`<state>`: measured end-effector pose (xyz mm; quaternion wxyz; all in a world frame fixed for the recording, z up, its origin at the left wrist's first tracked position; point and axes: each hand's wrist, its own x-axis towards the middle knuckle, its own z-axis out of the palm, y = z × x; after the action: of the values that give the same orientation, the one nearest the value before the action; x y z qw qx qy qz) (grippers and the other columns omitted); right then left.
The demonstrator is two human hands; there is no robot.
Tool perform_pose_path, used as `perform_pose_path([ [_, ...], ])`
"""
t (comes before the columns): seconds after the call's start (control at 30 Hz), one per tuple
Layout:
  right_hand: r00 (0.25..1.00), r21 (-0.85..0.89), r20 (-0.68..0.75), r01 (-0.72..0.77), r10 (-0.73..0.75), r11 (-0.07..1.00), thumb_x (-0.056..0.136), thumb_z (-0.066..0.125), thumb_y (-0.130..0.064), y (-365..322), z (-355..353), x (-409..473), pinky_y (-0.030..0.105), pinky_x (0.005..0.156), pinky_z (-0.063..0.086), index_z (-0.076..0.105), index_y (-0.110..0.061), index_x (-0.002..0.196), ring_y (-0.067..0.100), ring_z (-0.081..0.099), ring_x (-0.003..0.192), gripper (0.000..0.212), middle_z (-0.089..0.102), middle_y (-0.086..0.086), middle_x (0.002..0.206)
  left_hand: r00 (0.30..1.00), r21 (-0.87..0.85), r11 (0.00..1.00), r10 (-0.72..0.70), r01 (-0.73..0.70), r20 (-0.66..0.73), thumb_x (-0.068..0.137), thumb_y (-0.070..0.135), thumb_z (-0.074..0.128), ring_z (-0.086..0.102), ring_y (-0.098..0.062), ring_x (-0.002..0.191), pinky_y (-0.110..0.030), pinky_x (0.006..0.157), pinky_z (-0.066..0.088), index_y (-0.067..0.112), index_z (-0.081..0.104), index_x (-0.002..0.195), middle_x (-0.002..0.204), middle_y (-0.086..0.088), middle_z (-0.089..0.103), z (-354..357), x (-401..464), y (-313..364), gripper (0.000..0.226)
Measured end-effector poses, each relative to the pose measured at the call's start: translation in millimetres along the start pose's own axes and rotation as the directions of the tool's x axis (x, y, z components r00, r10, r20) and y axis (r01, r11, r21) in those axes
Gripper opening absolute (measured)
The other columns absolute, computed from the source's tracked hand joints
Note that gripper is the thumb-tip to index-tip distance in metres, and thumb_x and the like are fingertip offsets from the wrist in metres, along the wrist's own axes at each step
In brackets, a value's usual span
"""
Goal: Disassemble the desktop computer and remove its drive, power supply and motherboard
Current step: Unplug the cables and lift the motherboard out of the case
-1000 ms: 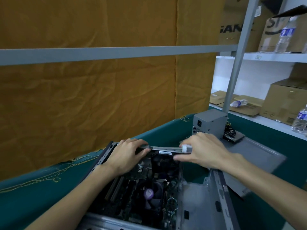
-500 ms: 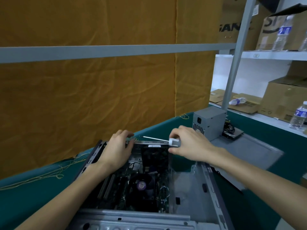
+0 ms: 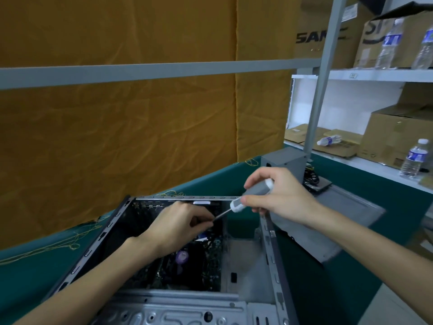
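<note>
The open grey computer case (image 3: 271,252) lies on the green table, its motherboard (image 3: 199,266) with a purple-capped fan still inside. My right hand (image 3: 278,195) grips a grey-and-white screwdriver (image 3: 251,195), its shaft slanting down-left into the case. My left hand (image 3: 178,226) is inside the case and pinches the shaft near its tip. The grey power supply (image 3: 284,158) stands outside the case at the back right. A flat drive-like part (image 3: 316,184) with black cables lies beside it.
The grey side panel (image 3: 346,212) lies right of the case. An orange cloth wall and a grey bar (image 3: 140,71) stand behind the table. White shelves at right hold cardboard boxes (image 3: 398,134) and water bottles (image 3: 413,158).
My right hand lifted and tilted the screwdriver from lying along the case's far rim to pointing down into the case. My left hand left the rim and went inside, taking the shaft.
</note>
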<state>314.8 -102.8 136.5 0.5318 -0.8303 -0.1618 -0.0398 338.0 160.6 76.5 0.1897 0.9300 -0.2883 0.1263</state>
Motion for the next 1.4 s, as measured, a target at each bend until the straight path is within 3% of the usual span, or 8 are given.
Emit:
perform_pose_path([
  [0.2,0.986,-0.338,-0.050,0.135,-0.161,0.931,0.079,0.085,-0.037,3,13,2,0.017,0.047,0.040,0.058,-0.030,0.087,0.005,0.056,0.052,0.029,0.065,-0.016,0.069,0.981,-0.146,0.988,-0.010,0.039,0.196,0.088,0.034,0.074,0.067,-0.002,0.081,-0.031,0.079,0.054,0.028,0.079,0.095,0.089,0.016,0.075,29,13,9,0.010],
  [0.33,0.991,-0.466,0.013,0.123,-0.132,0.876,0.084,0.080,-0.035,6,27,9,0.023,0.052,0.045,0.054,-0.029,0.086,0.001,0.059,0.057,0.027,0.065,-0.013,0.067,0.973,-0.131,0.988,-0.045,0.076,0.225,0.086,0.026,0.072,0.066,-0.003,0.077,-0.033,0.076,0.054,0.029,0.077,0.089,0.084,0.015,0.075,43,19,7,0.006],
  [0.5,0.994,-0.507,0.072,0.111,-0.086,0.855,0.087,0.078,-0.032,13,52,18,0.037,0.065,0.053,0.053,-0.023,0.095,0.019,0.065,0.072,0.028,0.072,-0.001,0.086,0.964,-0.137,0.989,-0.019,0.058,0.265,0.085,0.010,0.062,0.054,-0.023,0.071,-0.041,0.074,0.051,0.017,0.068,0.077,0.073,0.000,0.065,50,17,-4,0.012],
  [0.6,0.994,-0.512,0.083,0.104,-0.072,0.852,0.089,0.075,-0.032,20,61,23,0.038,0.062,0.052,0.049,-0.024,0.097,0.019,0.062,0.070,0.029,0.071,0.000,0.087,0.956,-0.170,0.983,-0.019,0.072,0.291,0.082,0.004,0.057,0.064,-0.016,0.079,-0.035,0.078,0.053,0.022,0.074,0.083,0.081,0.007,0.072,50,15,-11,0.024],
  [0.77,0.992,-0.551,0.080,0.123,-0.094,0.826,0.092,0.074,-0.032,27,69,28,0.026,0.048,0.032,0.046,-0.024,0.097,0.006,0.053,0.060,0.029,0.062,-0.008,0.074,0.936,-0.211,0.972,-0.026,0.107,0.352,0.083,0.000,0.056,0.067,0.006,0.094,-0.019,0.082,0.051,0.027,0.077,0.096,0.092,0.023,0.073,53,15,-18,0.037],
  [0.9,0.992,-0.550,0.082,0.127,-0.098,0.825,0.091,0.074,-0.033,29,72,32,0.028,0.049,0.037,0.045,-0.025,0.094,0.009,0.057,0.064,0.029,0.062,-0.010,0.075,0.936,-0.235,0.964,-0.036,0.125,0.350,0.083,0.000,0.055,0.068,0.002,0.097,-0.029,0.088,0.054,0.023,0.076,0.097,0.098,0.015,0.076,56,14,-21,0.034],
  [1.13,0.992,-0.555,0.086,0.128,-0.097,0.822,0.089,0.075,-0.033,30,71,38,0.033,0.055,0.046,0.043,-0.027,0.088,0.015,0.061,0.068,0.033,0.066,-0.008,0.076,0.942,-0.294,0.947,-0.025,0.130,0.336,0.083,-0.003,0.055,0.066,0.009,0.104,-0.029,0.093,0.054,0.020,0.077,0.105,0.105,0.015,0.076,59,15,-24,0.039],
  [1.4,0.989,-0.560,0.104,0.142,-0.101,0.817,0.090,0.074,-0.033,27,72,36,0.036,0.058,0.049,0.042,-0.024,0.091,0.019,0.060,0.070,0.034,0.064,-0.005,0.077,0.943,-0.249,0.960,-0.042,0.130,0.330,0.085,-0.002,0.055,0.068,-0.001,0.106,-0.030,0.094,0.053,0.019,0.077,0.107,0.107,0.012,0.077,60,16,-24,0.037],
])
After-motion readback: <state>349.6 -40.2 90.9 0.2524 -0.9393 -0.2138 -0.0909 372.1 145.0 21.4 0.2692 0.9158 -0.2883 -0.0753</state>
